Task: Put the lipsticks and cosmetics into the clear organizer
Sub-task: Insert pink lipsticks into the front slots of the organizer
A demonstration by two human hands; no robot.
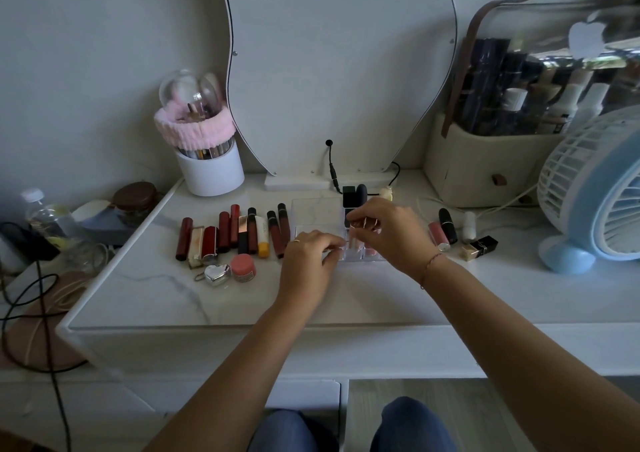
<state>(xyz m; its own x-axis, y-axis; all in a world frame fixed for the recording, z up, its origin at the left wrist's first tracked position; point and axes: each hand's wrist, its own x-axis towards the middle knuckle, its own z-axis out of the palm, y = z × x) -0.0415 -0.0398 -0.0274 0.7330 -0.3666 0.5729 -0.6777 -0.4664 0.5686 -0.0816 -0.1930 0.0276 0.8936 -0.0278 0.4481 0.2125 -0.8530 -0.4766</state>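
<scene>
On the white worktop [214, 299], the clear organizer [317, 210] sits in the middle, near the back edge, just in front of the mirror [339, 70]. Two dark lipsticks [350, 195] stand upright in its far compartments. The right hand [391, 231] hangs over the organizer's right part, thumb and fingers pinched together on the top of a pale pink tube [352, 242] that stands in a near compartment. The left hand [306, 255] lies on the organizer's near edge with its fingers bent down onto the rim; I cannot tell whether they clasp it or only rest there. Just left of the organizer, a row of red and brown lipsticks [235, 233] lies side by side, with a yellow-capped tube [263, 242] among them, and a silver heart case [217, 274] and a pink jar [243, 267] lie nearer the front edge. To the right lie a pink gloss [438, 236], a black lipstick [448, 225] and a black-and-gold lipstick [480, 247], near a blue fan [595, 188].
</scene>
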